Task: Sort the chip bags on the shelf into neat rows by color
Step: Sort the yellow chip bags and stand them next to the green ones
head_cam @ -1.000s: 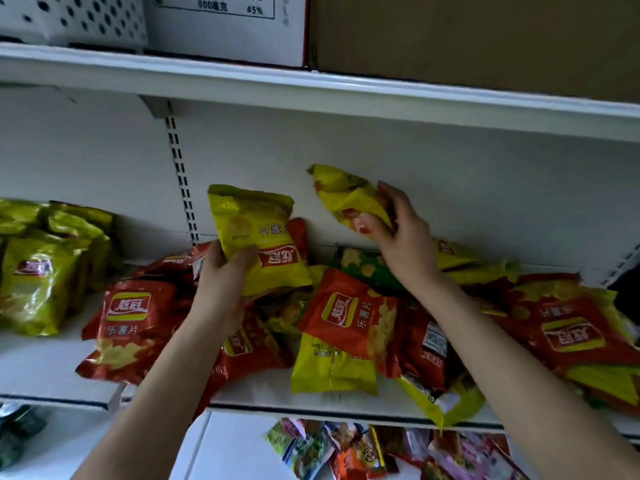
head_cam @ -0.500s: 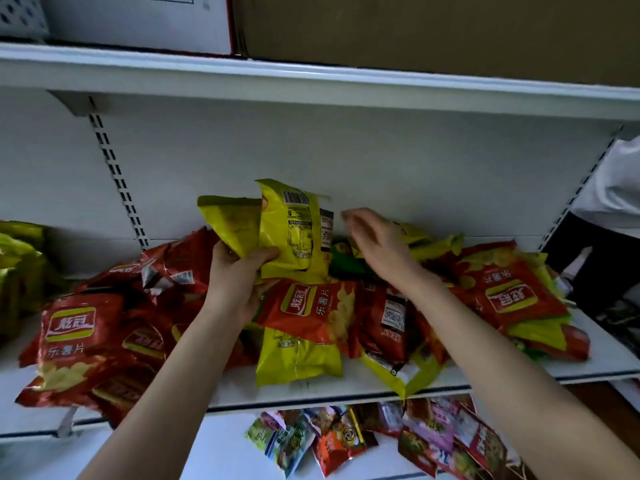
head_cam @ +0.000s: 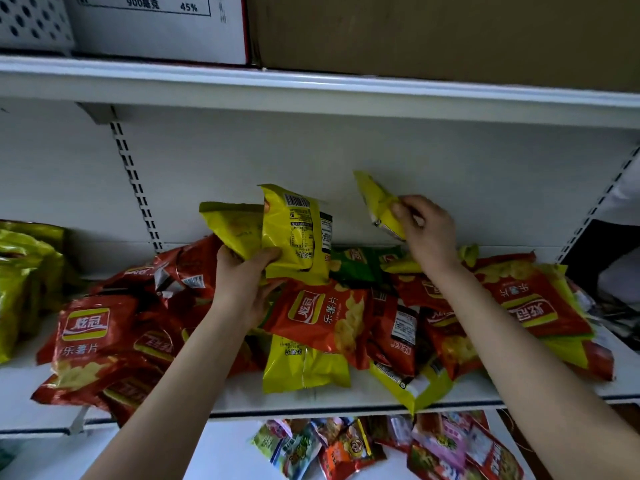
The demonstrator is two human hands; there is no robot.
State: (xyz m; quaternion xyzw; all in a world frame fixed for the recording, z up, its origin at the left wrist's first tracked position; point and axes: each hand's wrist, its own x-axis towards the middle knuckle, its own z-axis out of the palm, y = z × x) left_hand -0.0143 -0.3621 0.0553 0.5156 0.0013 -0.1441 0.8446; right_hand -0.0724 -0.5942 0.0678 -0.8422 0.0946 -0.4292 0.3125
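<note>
1. Half a second back: right hand (head_cam: 426, 230) open and empty, reaching over the far side of the pile. Now pinching a third yellow bag (head_cam: 377, 202) and lifting it clear, up near the back wall of the shelf (head_cam: 346, 398).
2. No change with the left hand (head_cam: 242, 285): still gripping two yellow bags (head_cam: 294, 233) by their lower ends, fanned out above the middle of the heap.
3. Means three yellows gathered, probably headed for the yellow stack (head_cam: 20, 271) way over on the left. Loads left to sort though: red bags (head_cam: 325, 317) everywhere, a green bag (head_cam: 360, 265) stuck at the far side, more yellows poking out near the front edge.
4. Third bag's long axis: tilted, free end pointing up and left, lower end tucked into the fingers. Can't tell front from back.
5. Left-hand pair: right one roughly upright, barcode end up, back panel facing the camera; left one leaning off up-left.
</note>
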